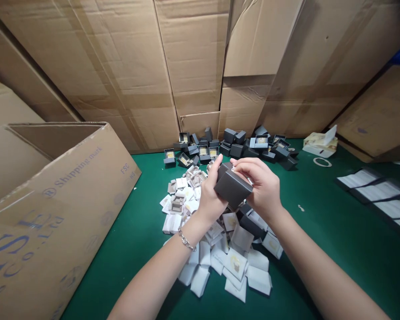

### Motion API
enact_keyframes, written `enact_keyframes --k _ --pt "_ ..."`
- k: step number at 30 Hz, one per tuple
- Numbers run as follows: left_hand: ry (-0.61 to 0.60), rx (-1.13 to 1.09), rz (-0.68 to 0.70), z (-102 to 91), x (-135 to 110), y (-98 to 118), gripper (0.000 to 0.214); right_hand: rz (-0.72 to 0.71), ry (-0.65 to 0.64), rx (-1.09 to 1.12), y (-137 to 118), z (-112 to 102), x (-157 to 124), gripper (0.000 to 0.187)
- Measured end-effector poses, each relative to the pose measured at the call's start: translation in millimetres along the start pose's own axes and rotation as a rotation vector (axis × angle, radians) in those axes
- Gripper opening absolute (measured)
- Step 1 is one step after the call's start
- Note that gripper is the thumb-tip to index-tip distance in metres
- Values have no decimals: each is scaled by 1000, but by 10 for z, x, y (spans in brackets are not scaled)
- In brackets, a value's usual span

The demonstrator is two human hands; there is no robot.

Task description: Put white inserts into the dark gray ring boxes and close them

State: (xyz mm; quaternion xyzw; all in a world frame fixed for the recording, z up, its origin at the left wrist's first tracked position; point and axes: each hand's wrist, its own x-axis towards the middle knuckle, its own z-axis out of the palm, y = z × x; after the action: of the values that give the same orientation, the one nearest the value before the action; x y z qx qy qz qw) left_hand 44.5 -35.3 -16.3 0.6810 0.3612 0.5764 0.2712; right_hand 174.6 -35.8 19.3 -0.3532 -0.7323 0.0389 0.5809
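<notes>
My left hand point(213, 189) is wrapped round a small black jewelry box point(234, 189), held tilted above the pile, its plain outer side towards me. The fingers of my right hand point(262, 182) are pinched together at the far side of this box. A bit of something white shows at those fingertips, too small to name; the inside of the box is hidden. Below both hands spreads a heap of white inserts point(236, 262), several with a pale yellow mark. Another black box point(251, 224) lies among them under my right hand.
Several small black boxes point(235, 150), some open, sit along the back against stacked cartons point(193, 66). A large open carton point(86, 178) stands at left. On the right are a tissue pack point(320, 143), a white ring point(322, 162) and a black tray with white strips point(346, 180).
</notes>
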Motion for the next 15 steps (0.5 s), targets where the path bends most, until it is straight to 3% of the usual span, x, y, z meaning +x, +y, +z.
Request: enact_keyframes --k 7,11,15 --pt "39 -6 -10 17 -37 15 74 -102 38 -152 -46 -16 8 12" --pt "21 -115 -104 25 -23 43 73 -129 -4 -154 -41 -49 45 11" --pt "-68 -322 -244 28 69 54 66 -43 -26 -162 2 -51 69 12"
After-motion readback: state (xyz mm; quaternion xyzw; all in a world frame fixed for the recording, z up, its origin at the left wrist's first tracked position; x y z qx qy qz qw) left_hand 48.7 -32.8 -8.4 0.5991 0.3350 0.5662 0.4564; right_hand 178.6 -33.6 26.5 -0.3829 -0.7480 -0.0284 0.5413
